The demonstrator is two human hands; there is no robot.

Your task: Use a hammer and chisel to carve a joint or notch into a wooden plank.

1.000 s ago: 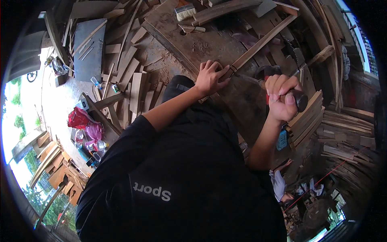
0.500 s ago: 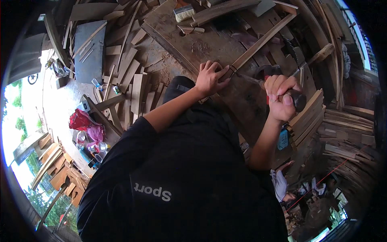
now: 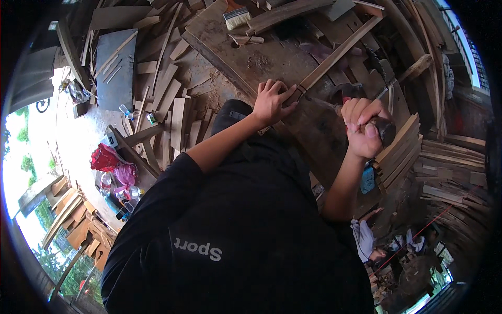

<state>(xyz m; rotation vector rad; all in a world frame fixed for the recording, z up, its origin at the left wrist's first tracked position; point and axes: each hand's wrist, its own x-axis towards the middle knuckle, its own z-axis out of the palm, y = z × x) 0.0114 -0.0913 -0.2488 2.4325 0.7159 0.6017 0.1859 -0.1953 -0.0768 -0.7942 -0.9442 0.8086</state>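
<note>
My left hand (image 3: pixel 273 104) has its fingers curled over the near end of a long wooden strip (image 3: pixel 340 52), pressing it against the worn wooden work board (image 3: pixel 214 42). My right hand (image 3: pixel 366 125) is wrapped around a dark rounded handle (image 3: pixel 385 131) just right of that; a thin, blurry shaft reaches from it toward the strip's end, near a dark band around the wood. The tool's tip is too small to make out. Behind my right hand lies a red-and-dark object (image 3: pixel 346 93), partly hidden. A paintbrush (image 3: pixel 237 18) rests on the board farther back.
Loose planks (image 3: pixel 178 120) cover the left side, beside a grey sheet (image 3: pixel 115 70), red bag (image 3: pixel 104 157) and plastic bottles (image 3: pixel 106 183). Stacked slats (image 3: pixel 397 152) stand right of my arm. Another person (image 3: pixel 366 240) in a light top appears low at the right.
Both hands keep nearly the same places and grips; my right hand and the handle have shifted very slightly. The surroundings shift a few pixels in the picture.
</note>
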